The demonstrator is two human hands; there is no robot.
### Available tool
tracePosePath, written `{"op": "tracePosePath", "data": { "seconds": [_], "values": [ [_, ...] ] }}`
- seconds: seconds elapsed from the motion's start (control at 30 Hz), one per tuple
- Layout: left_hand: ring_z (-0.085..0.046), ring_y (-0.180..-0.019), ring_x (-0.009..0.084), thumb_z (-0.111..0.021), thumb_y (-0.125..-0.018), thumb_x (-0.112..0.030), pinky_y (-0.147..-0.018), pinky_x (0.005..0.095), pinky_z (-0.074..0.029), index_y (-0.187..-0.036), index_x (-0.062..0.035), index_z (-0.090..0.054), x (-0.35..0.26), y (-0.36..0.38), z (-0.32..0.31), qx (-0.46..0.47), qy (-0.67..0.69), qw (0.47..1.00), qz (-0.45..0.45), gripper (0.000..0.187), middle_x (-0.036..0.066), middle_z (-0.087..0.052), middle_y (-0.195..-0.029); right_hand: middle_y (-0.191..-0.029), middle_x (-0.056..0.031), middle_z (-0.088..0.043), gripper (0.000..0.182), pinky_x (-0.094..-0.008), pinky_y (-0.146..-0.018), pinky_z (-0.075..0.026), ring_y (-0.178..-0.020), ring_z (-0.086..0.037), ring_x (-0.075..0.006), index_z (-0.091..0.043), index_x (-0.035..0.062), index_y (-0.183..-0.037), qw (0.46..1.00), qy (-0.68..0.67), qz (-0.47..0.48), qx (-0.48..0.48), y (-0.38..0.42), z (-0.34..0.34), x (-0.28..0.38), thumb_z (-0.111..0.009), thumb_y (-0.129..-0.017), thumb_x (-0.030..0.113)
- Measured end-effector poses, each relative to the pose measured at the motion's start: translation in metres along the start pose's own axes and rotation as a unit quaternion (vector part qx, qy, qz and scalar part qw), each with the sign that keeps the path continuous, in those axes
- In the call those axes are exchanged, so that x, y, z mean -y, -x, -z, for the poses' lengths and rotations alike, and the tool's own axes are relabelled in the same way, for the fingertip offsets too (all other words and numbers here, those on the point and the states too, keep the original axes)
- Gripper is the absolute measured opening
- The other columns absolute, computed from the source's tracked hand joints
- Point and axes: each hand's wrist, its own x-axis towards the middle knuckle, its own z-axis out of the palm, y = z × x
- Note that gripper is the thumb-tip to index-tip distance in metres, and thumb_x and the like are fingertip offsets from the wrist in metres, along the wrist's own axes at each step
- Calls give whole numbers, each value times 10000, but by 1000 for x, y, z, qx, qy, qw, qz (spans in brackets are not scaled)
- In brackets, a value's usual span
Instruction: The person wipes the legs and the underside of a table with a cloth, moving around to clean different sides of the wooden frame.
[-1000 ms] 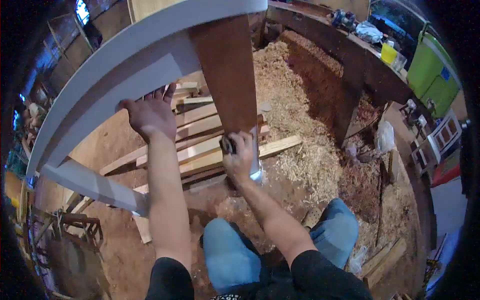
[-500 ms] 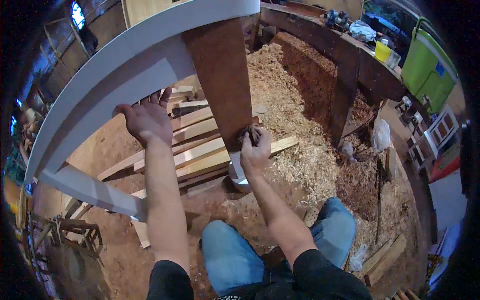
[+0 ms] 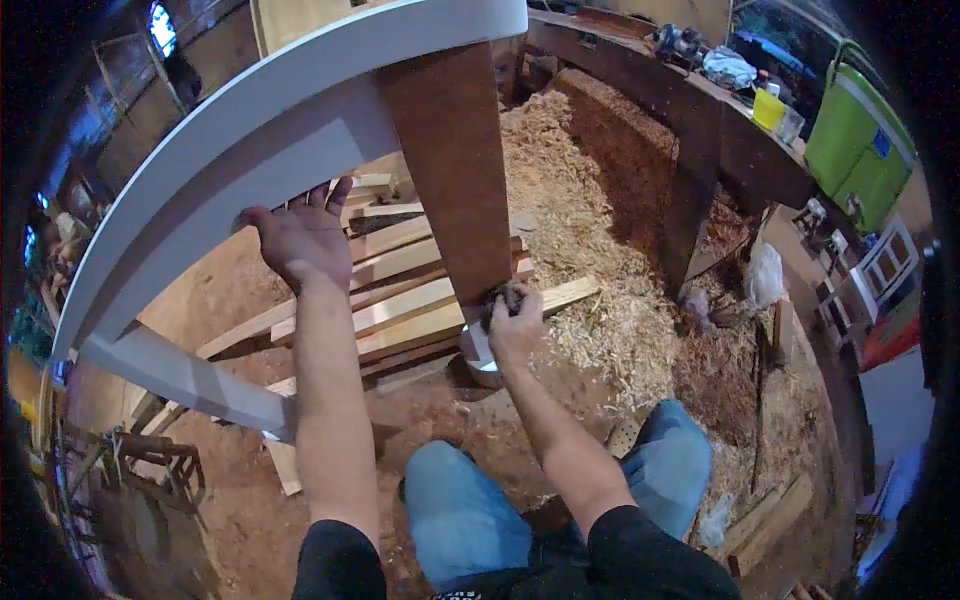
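Observation:
A large curved piece of white-painted woodwork [image 3: 240, 125] arches across the upper left. A flat brown panel [image 3: 452, 165] runs down from it, narrowing toward its lower end. My left hand [image 3: 308, 240] is palm up with fingers spread, its fingertips against the lower edge of the white woodwork. At the panel's lower right edge, my right hand [image 3: 518, 325] is closed on a small dark folded piece [image 3: 497, 296], pressed to the brown surface. Fingers cover most of that piece, so its kind is hard to tell.
Several pale wooden boards [image 3: 400, 300] lie on the dirt floor beneath the woodwork. Wood shavings [image 3: 600, 250] are heaped behind. A dark bench [image 3: 640, 75] and a green bin [image 3: 860, 135] stand at upper right, a plastic bag [image 3: 765, 275] below them.
My right hand has slid down a little along the brown panel's edge with the dark piece. The left hand keeps its place against the white woodwork; the view has shifted slightly.

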Motion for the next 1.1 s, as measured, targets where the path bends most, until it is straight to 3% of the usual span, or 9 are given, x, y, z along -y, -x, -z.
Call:
{"op": "tracePosePath", "data": {
  "seconds": [0.03,0.17,0.33,0.47,0.67,0.77,0.83,1.0,1.1],
  "values": [
    [-475,-1274,331,-260,-1015,-604,-1031,574,-401,-1386,-127,-454,1,-2,3,11,0,1000,-5,635,118,-496,-1402,-974,-155,-596,288,-399,-824,-500,-935,-591,-329,-606,17,-1019,998,-1,-62,-14,-4,3,8,-672,-745,-42],
    [-492,-1250,333,-254,-1020,-589,-1021,573,-411,-1378,-129,-463,4,-3,7,27,-5,999,-15,619,117,-521,-1365,-974,-164,-595,265,-387,-794,-509,-890,-604,-321,-614,5,-1022,995,-3,96,32,9,-9,9,-674,-766,-24],
    [-523,-1201,337,-209,-1002,-648,-992,550,-462,-1396,-105,-420,2,-4,4,38,-24,999,-15,703,156,-504,-1359,-984,-162,-580,279,-381,-807,-503,-888,-600,-317,-603,6,-1028,996,33,-80,-20,25,-7,-23,-681,-760,-8],
    [-524,-1203,340,-204,-1003,-648,-991,542,-463,-1401,-101,-421,4,-7,14,41,-21,999,-4,711,160,-501,-1371,-992,-166,-574,288,-383,-822,-488,-914,-585,-323,-598,13,-1016,998,-35,52,2,21,-21,18,-683,-742,-14],
    [-521,-1202,343,-214,-1006,-642,-977,533,-464,-1393,-102,-428,0,-3,1,27,-24,999,-7,698,155,-498,-1372,-988,-161,-613,255,-400,-854,-493,-939,-607,-334,-634,1,-1029,992,52,-115,-8,48,-16,-45,-680,-781,38],
    [-506,-1227,341,-223,-1007,-641,-979,535,-460,-1403,-124,-419,5,-6,8,49,-31,998,-11,680,153,-484,-1390,-1005,-161,-612,265,-402,-874,-490,-950,-607,-330,-634,3,-1035,991,-86,-107,-2,30,-20,10,-691,-778,32],
    [-494,-1245,340,-229,-1006,-641,-984,537,-456,-1410,-136,-413,4,-6,15,49,-35,998,-11,672,152,-474,-1401,-1033,-174,-601,307,-390,-880,-492,-967,-603,-333,-622,6,-1063,999,-39,11,29,33,-29,23,-689,-765,23],
    [-477,-1260,331,-242,-1002,-645,-983,540,-453,-1412,-144,-410,2,-6,9,41,-23,999,-7,668,144,-471,-1402,-1061,-209,-598,454,-430,-866,-498,-954,-602,-384,-569,-13,-1221,993,-26,-93,72,67,-23,-21,-640,-776,42],
    [-490,-1251,327,-237,-1004,-644,-979,543,-458,-1410,-147,-410,2,-3,7,25,-28,999,-8,665,134,-477,-1401,-1076,-220,-602,632,-440,-859,-502,-951,-612,-383,-466,-10,-1378,995,51,78,40,54,-2,14,-629,-769,40]
  ]
}}
